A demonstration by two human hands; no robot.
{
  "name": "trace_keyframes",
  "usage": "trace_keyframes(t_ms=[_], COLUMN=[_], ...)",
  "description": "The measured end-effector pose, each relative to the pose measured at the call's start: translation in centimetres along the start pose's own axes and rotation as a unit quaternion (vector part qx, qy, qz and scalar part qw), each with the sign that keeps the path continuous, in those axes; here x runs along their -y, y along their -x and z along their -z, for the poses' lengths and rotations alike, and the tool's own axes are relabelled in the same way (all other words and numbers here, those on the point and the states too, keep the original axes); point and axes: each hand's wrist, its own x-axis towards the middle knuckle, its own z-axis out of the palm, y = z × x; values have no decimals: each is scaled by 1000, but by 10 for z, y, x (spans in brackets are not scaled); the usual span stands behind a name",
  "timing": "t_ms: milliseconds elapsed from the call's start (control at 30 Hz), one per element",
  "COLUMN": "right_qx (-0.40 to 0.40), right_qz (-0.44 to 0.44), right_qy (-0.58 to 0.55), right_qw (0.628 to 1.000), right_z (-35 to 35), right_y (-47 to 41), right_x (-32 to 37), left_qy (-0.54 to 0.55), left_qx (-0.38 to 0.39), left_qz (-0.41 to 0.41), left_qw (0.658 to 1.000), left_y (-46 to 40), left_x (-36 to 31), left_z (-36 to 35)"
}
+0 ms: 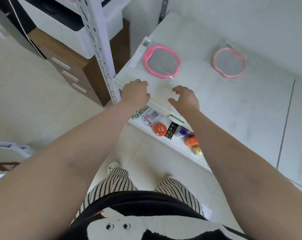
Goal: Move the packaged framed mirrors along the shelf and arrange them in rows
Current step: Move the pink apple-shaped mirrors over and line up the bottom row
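Two pink-framed mirrors in clear plastic packaging lie flat on the white shelf [233, 104]. The left mirror [161, 62] has a white barcode header at its upper left. The right mirror [229, 62] is paler pink and lies apart from it, further right. My left hand [135, 93] hovers over the shelf's front left corner, fingers curled with nothing in them. My right hand [185, 97] is over the shelf's front edge, fingers spread and empty. Both hands are short of the left mirror and do not touch it.
A white perforated shelf post [101, 49] stands at the left corner. A lower shelf [146, 126] holds small goods, among them an orange round item [160, 129] and bottles. A brown drawer cabinet [67, 66] with a white box on it stands left.
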Motion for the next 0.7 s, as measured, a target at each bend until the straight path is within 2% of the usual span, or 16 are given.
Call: trace_keyframes(t_ms=[233,333,433,500,533,600,633,700], right_qx=[-34,-43,-39,-30,-24,-16,-9,15], right_qz=[-60,-76,-89,-96,-97,-92,-86,-74], right_qy=[9,12,5,-1,-1,2,1,-6], right_qw=[998,996,995,995,995,996,996,997], right_z=[5,16,23,26,27,29,31,32], right_y=[-27,-53,-84,-107,-118,-142,-153,-172], right_x=[32,35,34,33,31,30,30,30], left_qy=[21,115,214,279,343,488,525,567], left_qx=[23,54,92,130,147,151,151,154], left_qz=[-26,15,75,122,160,241,267,292], left_qw=[999,992,970,944,914,825,794,755], left_y=[-34,-50,-66,-76,-81,-92,-97,-106], left_x=[28,23,14,7,4,-3,-4,-4], left_z=[15,12,9,7,6,7,9,12])
